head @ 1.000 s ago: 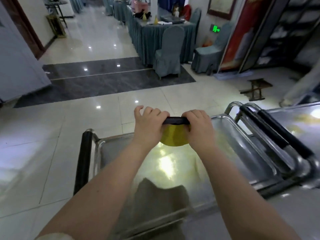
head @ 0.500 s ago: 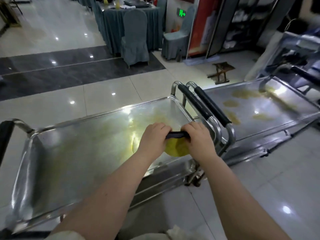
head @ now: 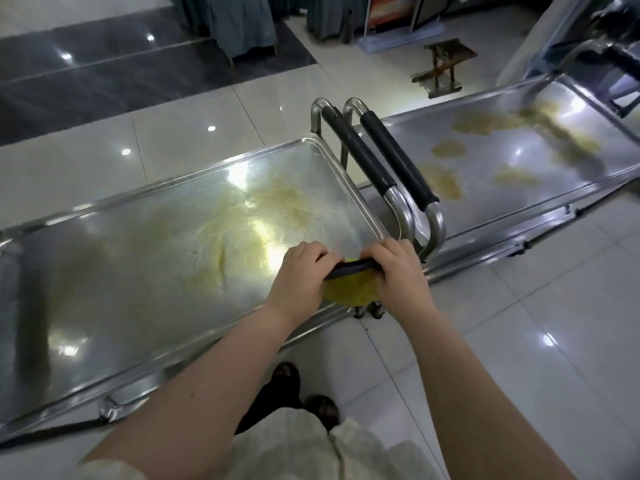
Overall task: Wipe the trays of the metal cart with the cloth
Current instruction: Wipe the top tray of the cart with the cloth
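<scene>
Tray (head: 121,278) open leftward; two cart handles (head: 358,157) crowd right end; second cart (head: 519,161) beyond.

Likely hotel banquet hall or restaurant: polished tile floor (head: 519,306) with dark marble band (head: 104,81), grey fabric-draped chairs (head: 242,26), steel service carts (head: 214,169) side by side, wooden stool (head: 446,60).

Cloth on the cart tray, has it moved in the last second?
Yes. The cloth has travelled from the far rim of the tray back to its near rim, ending at the corner by the black handle.
</scene>
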Motion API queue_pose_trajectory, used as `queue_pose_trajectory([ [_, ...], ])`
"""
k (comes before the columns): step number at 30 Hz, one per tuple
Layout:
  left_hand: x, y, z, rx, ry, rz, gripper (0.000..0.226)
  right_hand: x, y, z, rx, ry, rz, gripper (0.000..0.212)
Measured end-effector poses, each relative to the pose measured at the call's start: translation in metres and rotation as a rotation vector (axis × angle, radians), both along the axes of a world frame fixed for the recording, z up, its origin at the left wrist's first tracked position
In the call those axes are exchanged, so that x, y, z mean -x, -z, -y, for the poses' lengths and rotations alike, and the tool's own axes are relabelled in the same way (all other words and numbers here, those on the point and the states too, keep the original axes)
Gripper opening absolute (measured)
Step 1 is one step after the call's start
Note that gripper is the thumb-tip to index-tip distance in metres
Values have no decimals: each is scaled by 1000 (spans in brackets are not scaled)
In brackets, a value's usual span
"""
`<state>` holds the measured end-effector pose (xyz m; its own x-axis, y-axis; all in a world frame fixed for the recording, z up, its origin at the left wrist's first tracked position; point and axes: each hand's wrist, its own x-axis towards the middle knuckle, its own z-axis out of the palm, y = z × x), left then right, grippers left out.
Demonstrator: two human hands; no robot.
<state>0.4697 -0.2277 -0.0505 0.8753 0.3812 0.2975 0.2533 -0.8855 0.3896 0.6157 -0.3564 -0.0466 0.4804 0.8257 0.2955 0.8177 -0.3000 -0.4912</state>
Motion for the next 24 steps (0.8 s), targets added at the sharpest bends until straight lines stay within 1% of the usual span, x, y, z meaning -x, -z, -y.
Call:
queue_pose_trajectory([
  [3, -7, 14, -16, 117, 44, -15, 40, -7, 6, -10, 104, -6, -33, 33],
  [6, -14, 11, -34, 389, 73, -14, 38, -21, -3, -24, 237, -22, -209, 38],
  [9, -17, 3, -59, 712, -40, -23, 36, -40, -21, -52, 412, -10, -436, 49],
  [10, -19, 3, -69, 792, -98, -8, 36, -47, -22, -66, 454, 4, -468, 50],
  [12, -27, 10, -93, 886, -206, 10, 38, -58, -13, -101, 488, 29, -428, 48],
  [14, -37, 25, -116, 861, -265, -71, 44, -61, 6, -137, 572, 60, -267, 46],
  [15, -41, 36, -127, 797, -274, -152, 50, -60, 17, -151, 655, 78, -174, 48],
  [16, -42, 48, -136, 708, -267, -235, 56, -56, 28, -161, 707, 85, -130, 54],
  [18, -38, 70, -151, 492, -250, -353, 59, -44, 49, -170, 770, 49, -150, 63],
  [20, -29, 89, -161, 319, -236, -423, 55, -30, 68, -165, 855, -43, -114, 65],
  [22, -19, 103, -169, 202, -270, -477, 53, -20, 87, -155, 933, -107, -35, 67],
  [24, -9, 113, -179, 142, -355, -520, 54, -15, 102, -145, 935, -121, 33, 67],
])
